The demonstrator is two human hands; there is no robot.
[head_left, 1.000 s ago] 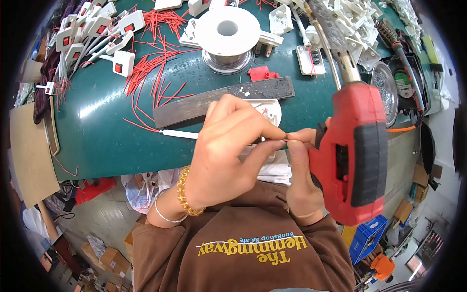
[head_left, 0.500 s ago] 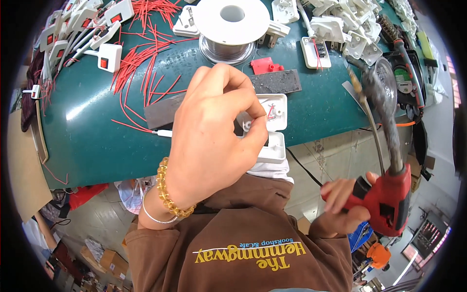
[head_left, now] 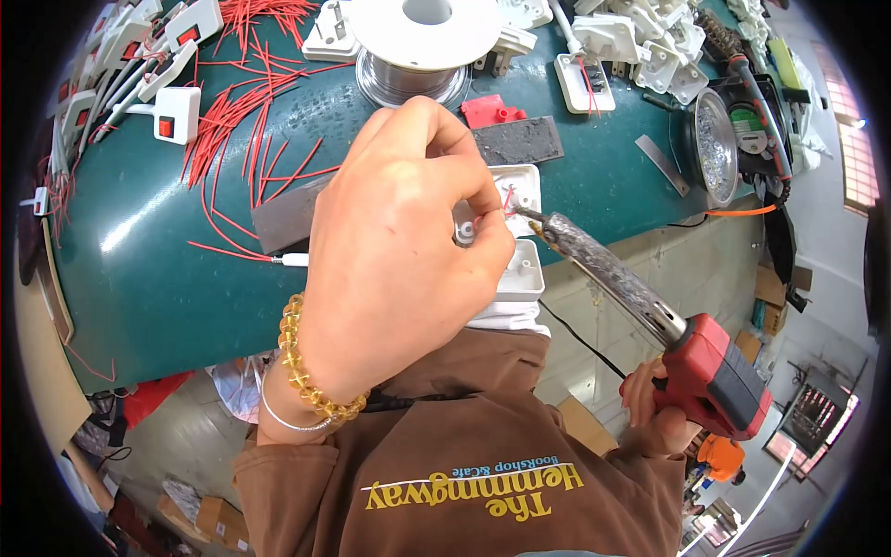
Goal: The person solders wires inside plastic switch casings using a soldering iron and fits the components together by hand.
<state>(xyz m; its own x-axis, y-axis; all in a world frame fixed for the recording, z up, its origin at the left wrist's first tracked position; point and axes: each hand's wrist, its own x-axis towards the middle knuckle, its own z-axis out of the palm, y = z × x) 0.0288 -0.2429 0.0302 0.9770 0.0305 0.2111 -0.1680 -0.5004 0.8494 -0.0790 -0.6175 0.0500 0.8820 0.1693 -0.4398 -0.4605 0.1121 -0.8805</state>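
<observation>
My left hand (head_left: 399,223) is closed in a pinch over a white plastic switch housing, its fingertips on a thin red wire (head_left: 508,199). The hand covers much of the upper shell (head_left: 529,181) and part of the lower shell (head_left: 525,269). My right hand (head_left: 650,406) grips the handle of a red and black soldering gun (head_left: 715,376). Its metal barrel slants up to the left, and the tip is beside the left fingertips at the upper shell. Whether the tip touches the wire I cannot tell. A white cable end (head_left: 294,260) with red wires shows left of my hand.
A solder wire spool (head_left: 418,79) stands behind my left hand. Cut red wires (head_left: 223,121) and white switches (head_left: 176,116) lie to the left. Dark grey blocks (head_left: 520,139), a red plastic piece (head_left: 492,110), a metal dish (head_left: 716,148) and white housings (head_left: 640,46) are on the green table.
My right hand has swung the soldering gun leftward, from over the right side to the white housing, bringing its tip to the left fingertips. My left hand keeps its pinch. The whole view has shifted slightly.
</observation>
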